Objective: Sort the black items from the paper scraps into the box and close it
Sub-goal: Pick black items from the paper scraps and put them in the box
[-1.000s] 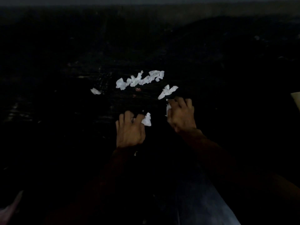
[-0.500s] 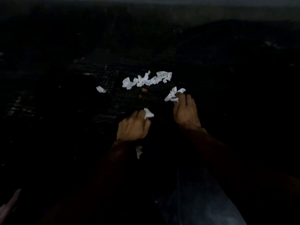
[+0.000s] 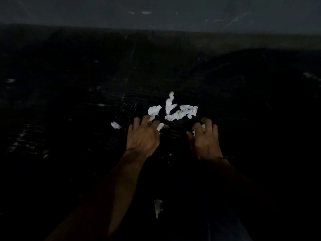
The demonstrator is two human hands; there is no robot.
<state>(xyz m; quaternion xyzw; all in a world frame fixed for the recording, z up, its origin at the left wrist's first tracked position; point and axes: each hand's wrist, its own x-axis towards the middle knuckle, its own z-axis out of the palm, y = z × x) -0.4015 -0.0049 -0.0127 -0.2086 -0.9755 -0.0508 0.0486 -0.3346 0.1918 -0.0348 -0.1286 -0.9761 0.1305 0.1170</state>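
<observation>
Dim view of a dark surface (image 3: 69, 153). A pile of white paper scraps (image 3: 178, 113) lies mid-frame. Just nearer than the pile, the left hand (image 3: 142, 136) spreads its fingers, tips touching the pile's near edge. The right hand (image 3: 205, 140), at the pile's near right, bends spread fingers over one scrap (image 3: 202, 126); grip unclear. Black items cannot be made out.

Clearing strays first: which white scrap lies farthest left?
The small scrap just left of the left hand, apart from the main cluster.
</observation>
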